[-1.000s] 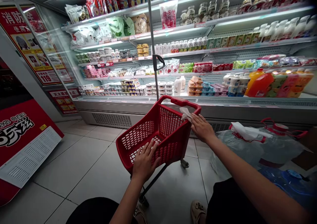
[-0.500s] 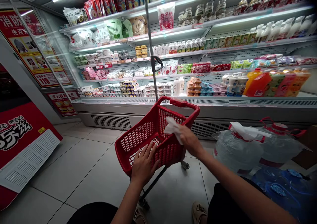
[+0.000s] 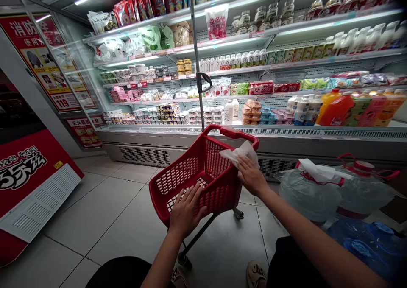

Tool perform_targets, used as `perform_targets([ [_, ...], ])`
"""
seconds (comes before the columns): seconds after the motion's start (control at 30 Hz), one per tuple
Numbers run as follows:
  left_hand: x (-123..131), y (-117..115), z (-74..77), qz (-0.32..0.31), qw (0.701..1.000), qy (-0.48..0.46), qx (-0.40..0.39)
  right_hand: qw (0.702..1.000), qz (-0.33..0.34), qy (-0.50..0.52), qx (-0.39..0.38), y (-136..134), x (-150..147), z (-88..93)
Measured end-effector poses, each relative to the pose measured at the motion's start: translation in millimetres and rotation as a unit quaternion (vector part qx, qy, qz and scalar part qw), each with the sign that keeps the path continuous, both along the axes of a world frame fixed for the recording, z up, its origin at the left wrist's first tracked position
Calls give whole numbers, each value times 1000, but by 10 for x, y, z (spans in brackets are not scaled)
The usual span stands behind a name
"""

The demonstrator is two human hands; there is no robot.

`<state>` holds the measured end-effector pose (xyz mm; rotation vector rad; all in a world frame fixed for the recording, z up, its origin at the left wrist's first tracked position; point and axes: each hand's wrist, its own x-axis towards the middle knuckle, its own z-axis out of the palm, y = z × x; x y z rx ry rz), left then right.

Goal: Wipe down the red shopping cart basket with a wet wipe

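Note:
In the head view a red plastic shopping cart (image 3: 178, 172) with a latticed basket stands on the tiled floor in front of me. My left hand (image 3: 186, 209) lies on the basket's near rim with its fingers stretched out and holds nothing. Under the fingers of my right hand (image 3: 251, 174) is a crumpled white wipe (image 3: 243, 152), pressed on the cart's side rim close to the handle (image 3: 231, 132). Part of the wipe hangs over the rim toward the inside. The palm side of both hands is hidden.
A refrigerated display case (image 3: 152, 137) full of dairy and drinks runs behind the cart. Large water jugs (image 3: 308, 194) stand at the right, one with white tissue (image 3: 324, 169) on top. Blue water bottles (image 3: 362, 245) are nearer. A red freezer (image 3: 34, 173) stands at the left.
My right hand has moved up along the rim toward the handle, and the wipe is now spread over the rim. The left hand stays in place. The view has shifted slightly.

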<state>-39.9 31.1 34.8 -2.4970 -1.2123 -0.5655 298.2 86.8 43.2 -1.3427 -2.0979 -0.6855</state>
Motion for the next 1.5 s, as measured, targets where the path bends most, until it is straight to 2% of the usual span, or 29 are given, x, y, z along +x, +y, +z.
perform_targets([
  [0.07, -39, 1, 9, -2, 1000, -1, 2, 998, 52, -32, -11, -45, -67, -12],
  [0.13, -83, 2, 18, -7, 1000, -2, 4, 995, 84, -56, -23, -45, 8, 67],
  [0.2, -119, 4, 24, -13, 1000, 0, 4, 996, 65, -54, -21, 6, 194, 183],
  [0.27, -141, 5, 24, -14, 1000, -2, 6, 999, 17, -32, -13, 73, 381, 276],
  [0.33, -144, 5, 17, -11, 1000, -7, 13, 1000, -27, -1, -4, 106, 437, 300],
  [0.4, -135, 3, 6, -11, 1000, -12, 25, 999, -42, 15, -4, 69, 294, 243],
  [0.47, -127, -2, -2, -17, 999, -12, 39, 1000, -25, 13, -13, -31, -11, 129],
  [0.57, -136, -12, -5, -17, 998, -6, 56, 999, 45, -5, -29, -205, -474, -26],
  [0.63, -158, -20, -3, -6, 998, -2, 62, 996, 87, -21, -29, -271, -581, -47],
  [0.7, -181, -26, -2, 6, 998, -1, 65, 993, 105, -37, -25, -276, -461, 11],
  [0.77, -192, -30, -4, 14, 998, -2, 67, 995, 89, -48, -20, -237, -172, 114],
  [0.87, -174, -33, -12, 14, 997, -6, 72, 999, 13, -36, -3, -159, 296, 248],
  [0.97, -122, -34, -17, -2, 997, -6, 76, 999, -50, -3, 13, -129, 449, 256],
  [1.07, -58, -41, -14, -12, 997, -12, 81, 999, -51, 18, 4, -172, 167, 127],
  [1.2, 4, -68, -4, -8, 996, -24, 89, 999, 25, 4, -24, -307, -464, -97],
  [1.3, -7, -85, -4, 2, 995, -30, 93, 996, 80, -14, -27, -365, -665, -139],
  [1.4, -58, -85, -10, 6, 995, -23, 93, 993, 108, -40, -24, -311, -443, -22],
  [1.5, -85, -78, -18, 5, 995, -18, 96, 998, 42, -39, -13, -175, 35, 156],
])
